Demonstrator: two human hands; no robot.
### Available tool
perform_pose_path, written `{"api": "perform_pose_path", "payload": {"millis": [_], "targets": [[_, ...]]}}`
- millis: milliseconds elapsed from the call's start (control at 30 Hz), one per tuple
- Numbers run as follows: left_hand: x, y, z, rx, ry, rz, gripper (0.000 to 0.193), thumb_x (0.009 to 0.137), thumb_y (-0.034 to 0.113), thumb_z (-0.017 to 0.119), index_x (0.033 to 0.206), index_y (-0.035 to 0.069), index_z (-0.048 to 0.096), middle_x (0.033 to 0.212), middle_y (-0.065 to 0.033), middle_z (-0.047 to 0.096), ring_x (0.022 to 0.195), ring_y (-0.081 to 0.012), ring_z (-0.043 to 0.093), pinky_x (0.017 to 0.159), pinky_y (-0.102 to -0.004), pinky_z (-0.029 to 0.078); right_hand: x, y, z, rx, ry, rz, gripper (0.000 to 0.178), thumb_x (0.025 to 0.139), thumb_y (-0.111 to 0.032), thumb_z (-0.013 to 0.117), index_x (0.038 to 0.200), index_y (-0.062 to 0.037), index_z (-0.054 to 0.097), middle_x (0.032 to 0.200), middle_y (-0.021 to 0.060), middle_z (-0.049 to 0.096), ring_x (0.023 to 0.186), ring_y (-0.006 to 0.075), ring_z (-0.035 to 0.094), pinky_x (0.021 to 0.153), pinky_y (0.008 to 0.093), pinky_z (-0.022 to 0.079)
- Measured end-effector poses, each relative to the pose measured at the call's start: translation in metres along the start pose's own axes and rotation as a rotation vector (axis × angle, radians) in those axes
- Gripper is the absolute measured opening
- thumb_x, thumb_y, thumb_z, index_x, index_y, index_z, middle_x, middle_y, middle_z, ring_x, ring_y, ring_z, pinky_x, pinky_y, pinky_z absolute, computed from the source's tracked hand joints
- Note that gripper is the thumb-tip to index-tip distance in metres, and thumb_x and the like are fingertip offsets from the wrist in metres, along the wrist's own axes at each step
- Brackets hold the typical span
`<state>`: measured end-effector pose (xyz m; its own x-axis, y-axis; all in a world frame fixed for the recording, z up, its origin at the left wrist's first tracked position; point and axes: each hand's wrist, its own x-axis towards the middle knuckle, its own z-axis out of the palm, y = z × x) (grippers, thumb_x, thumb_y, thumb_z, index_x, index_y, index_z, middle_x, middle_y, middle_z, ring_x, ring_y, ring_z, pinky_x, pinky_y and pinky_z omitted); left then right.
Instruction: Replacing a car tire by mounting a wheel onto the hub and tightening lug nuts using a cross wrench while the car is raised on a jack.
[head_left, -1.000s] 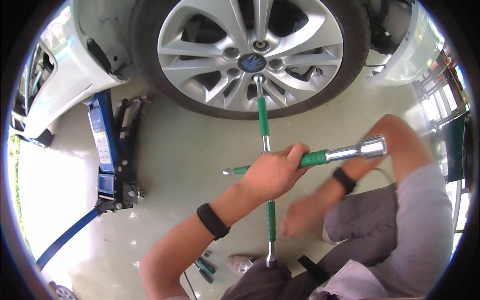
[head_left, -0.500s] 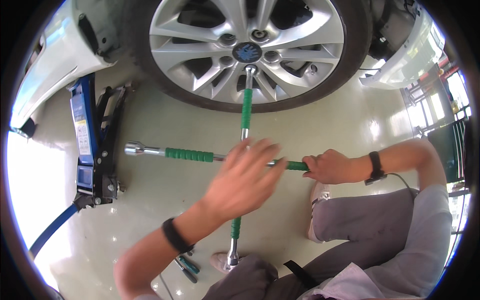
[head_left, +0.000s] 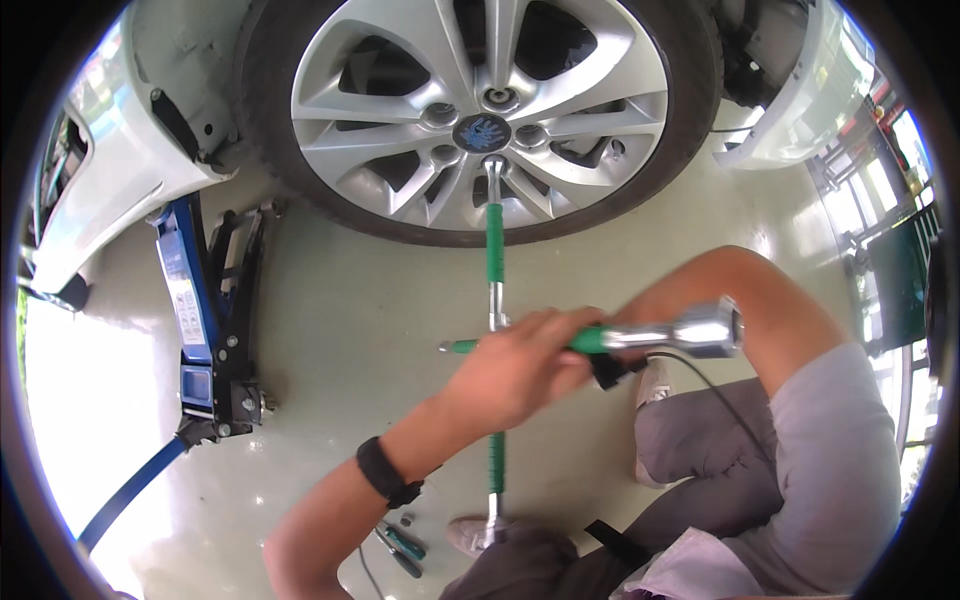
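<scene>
A chrome cross-shaped lug wrench point(head_left: 495, 245) with green ribbed grips reaches from the wheel toward me, its far socket on the lug position just below the hub cap point(head_left: 482, 132). My left hand point(head_left: 515, 370) is closed over its crossbar near the centre. One crossbar socket looms large at the right, nearer to me; the opposite end looks small at the left. My right forearm point(head_left: 690, 290) passes behind that large socket, and its hand is mostly hidden behind the bar and my left hand, so its fingers cannot be made out. The wheel point(head_left: 350, 120) has silver spokes.
A blue and black floor jack point(head_left: 205, 330) stands at the left, its blue handle angled toward me. Hand tools with dark and green handles point(head_left: 402, 548) lie on the floor beside my shoe point(head_left: 475, 535). White body panels point(head_left: 150, 190) flank the wheel.
The wrench has turned about its long bar; one crossbar end has swung up toward me on the right. My left hand has closed from spread fingers. My right hand has moved left, behind it.
</scene>
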<state>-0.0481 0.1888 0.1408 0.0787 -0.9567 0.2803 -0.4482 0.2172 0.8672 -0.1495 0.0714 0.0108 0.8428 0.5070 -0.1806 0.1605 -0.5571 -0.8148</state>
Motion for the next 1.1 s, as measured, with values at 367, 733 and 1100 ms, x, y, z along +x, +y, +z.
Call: {"api": "perform_pose_path", "payload": {"millis": [367, 733, 1100], "targets": [[0.048, -0.008, 0.036, 0.435, -0.568, -0.326, 0.039, 0.099, 0.036, 0.059, 0.133, 0.018, 0.061, 0.096, -0.0123, 0.071, 0.095, -0.0371, 0.068, 0.086, -0.0482, 0.052, -0.16, -0.152, -0.085, -1.277, 0.126, 0.232, 0.037, 0.092, -0.038, 0.063, 0.084, -0.0024, 0.059, 0.07, 0.0064, 0.056, 0.054, 0.0187, 0.056, 0.053, 0.0332, 0.049], [-0.101, -0.005, -0.005, 0.067, 0.743, -0.348, 0.038, 0.093, 0.014, 0.065, 0.124, -0.006, 0.054, 0.114, -0.0204, 0.06, 0.111, -0.0344, 0.057, 0.092, -0.0425, 0.048, -0.081, 0.055, -0.033, -0.739, -0.048, 0.115, 0.027, 0.097, -0.025, 0.058, 0.084, -0.0027, 0.067, 0.087, 0.0115, 0.068, 0.072, 0.029, 0.07, 0.057, 0.0445, 0.053], [0.02, 0.008, 0.024, 0.282, 0.076, 0.11, 0.036, 0.1, 0.02, 0.06, 0.129, 0.005, 0.043, 0.097, -0.0194, 0.067, 0.077, -0.0398, 0.068, 0.068, -0.0462, 0.057, -0.055, -0.021, -0.008, 0.158, -0.296, 0.21, 0.014, 0.077, -0.014, 0.072, 0.087, -0.0054, 0.068, 0.083, 0.0101, 0.068, 0.075, 0.026, 0.067, 0.065, 0.043, 0.053]]}}
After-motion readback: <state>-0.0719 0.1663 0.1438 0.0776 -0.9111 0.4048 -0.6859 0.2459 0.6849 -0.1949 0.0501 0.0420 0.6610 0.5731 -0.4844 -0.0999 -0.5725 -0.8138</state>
